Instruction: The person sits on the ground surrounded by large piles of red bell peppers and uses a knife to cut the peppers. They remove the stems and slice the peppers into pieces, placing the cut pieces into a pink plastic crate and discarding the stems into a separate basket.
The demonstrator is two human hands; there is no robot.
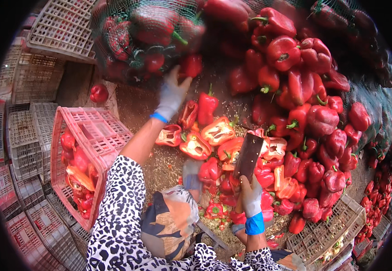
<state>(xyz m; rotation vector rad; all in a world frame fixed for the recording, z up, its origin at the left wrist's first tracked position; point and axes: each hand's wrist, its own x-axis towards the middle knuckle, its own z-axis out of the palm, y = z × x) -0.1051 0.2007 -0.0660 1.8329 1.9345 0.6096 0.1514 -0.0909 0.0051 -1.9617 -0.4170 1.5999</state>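
Observation:
My left hand [173, 93], in a pale glove with a blue wrist band, reaches forward with thumb and forefinger spread. Its fingertips meet a red bell pepper [192, 65] below a green mesh sack [148, 30]; blur hides whether they grip it. My right hand [251, 194], gloved and blue-banded too, is shut on the handle of a cleaver [249, 155] with a broad dark blade. Under and beside that blade lie halved bell peppers [218, 130], their pale insides showing. A whole red pepper [208, 107] with its green stem stands just beyond them.
A large heap of red peppers [323, 118] rises on the right. At the left, a tilted pink plastic crate [96, 135] holds peppers, near stacked crates [24, 128]. Another crate [328, 227] stands at lower right. Seeds and scraps litter the floor [163, 166] around my patterned knee [168, 223].

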